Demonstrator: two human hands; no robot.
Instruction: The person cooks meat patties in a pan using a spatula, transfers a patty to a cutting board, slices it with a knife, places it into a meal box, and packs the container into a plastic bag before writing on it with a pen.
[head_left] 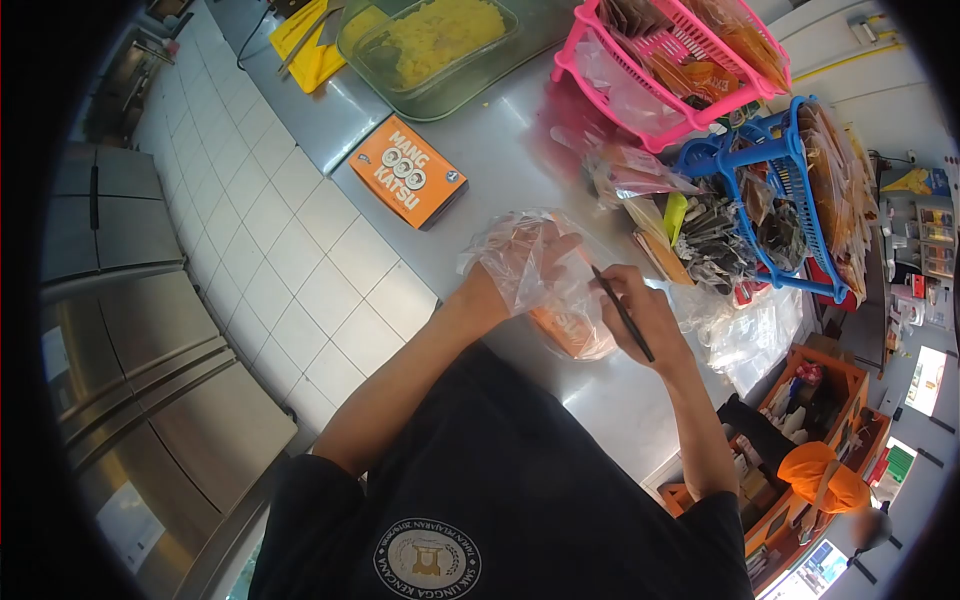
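Observation:
My left hand [535, 255] is inside or beneath a clear plastic bag [508, 250], its fingers apart and pointing to the right. A dark, pen-like stick [630, 325] is held in my right hand [640, 310], with its tip toward the bag. Below and between the hands, an orange printed item [568, 325] shows through clear plastic on the steel table [500, 130]. An orange box [408, 172] lettered "MANG KATSU" lies on the table, up and to the left of my left hand.
At the top stands a lidded container [440, 50] of yellow food beside a yellow cloth [308, 45]. Pink basket [670, 70] and blue basket [770, 190] hold packets at the right. Clear plastic bags [750, 335] lie below them. A person in orange [822, 478] is farther off.

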